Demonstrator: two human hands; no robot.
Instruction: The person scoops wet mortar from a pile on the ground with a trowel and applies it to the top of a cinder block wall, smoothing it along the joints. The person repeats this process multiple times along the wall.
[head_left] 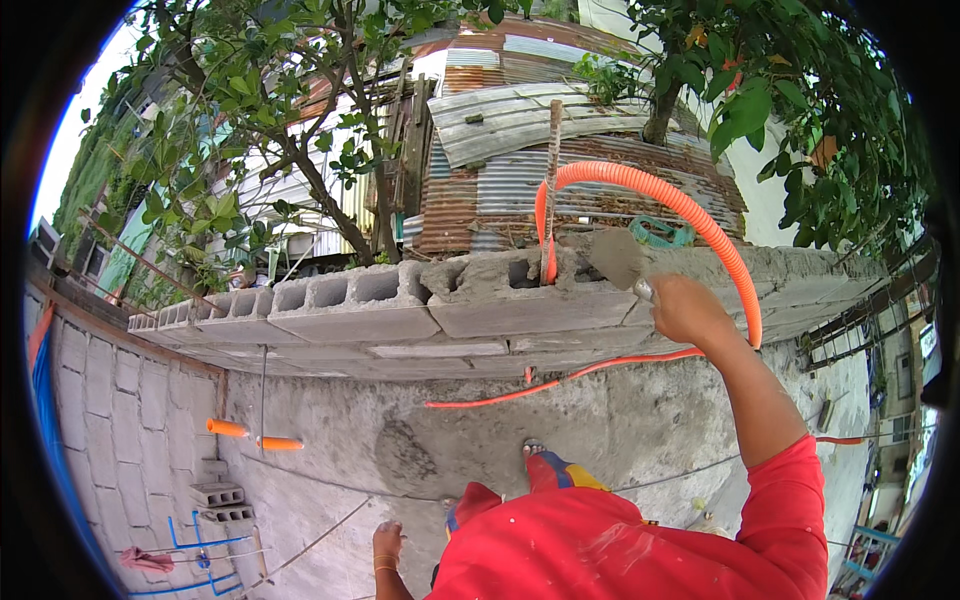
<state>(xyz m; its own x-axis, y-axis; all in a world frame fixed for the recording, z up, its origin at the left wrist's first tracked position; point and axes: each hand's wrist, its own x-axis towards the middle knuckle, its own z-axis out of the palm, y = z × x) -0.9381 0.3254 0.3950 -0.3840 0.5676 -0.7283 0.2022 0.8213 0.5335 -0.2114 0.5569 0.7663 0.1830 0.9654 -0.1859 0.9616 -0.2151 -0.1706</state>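
Observation:
My right hand (690, 312) is closed around the handle of a trowel (617, 258). The mortar-smeared blade rests over the top of a grey hollow-block wall (545, 308), just right of an upright rusty rebar (554, 150). Grey mortar (690, 262) covers the wall's top to the right of the blade, while the block cells to the left gape open. An orange corrugated conduit (650, 178) arches from beside the rebar over my right hand and down the near side. My left hand (388, 541) hangs low at my side with loosely curled fingers and nothing visible in it.
A green plastic item (660, 232) sits on the wall's far side, before rusty corrugated roofing (515, 185). Orange pipe stubs (280, 443), loose hollow blocks (217, 495) and blue pipes (205, 545) are at the left. Trees (320, 180) lean close beyond the wall.

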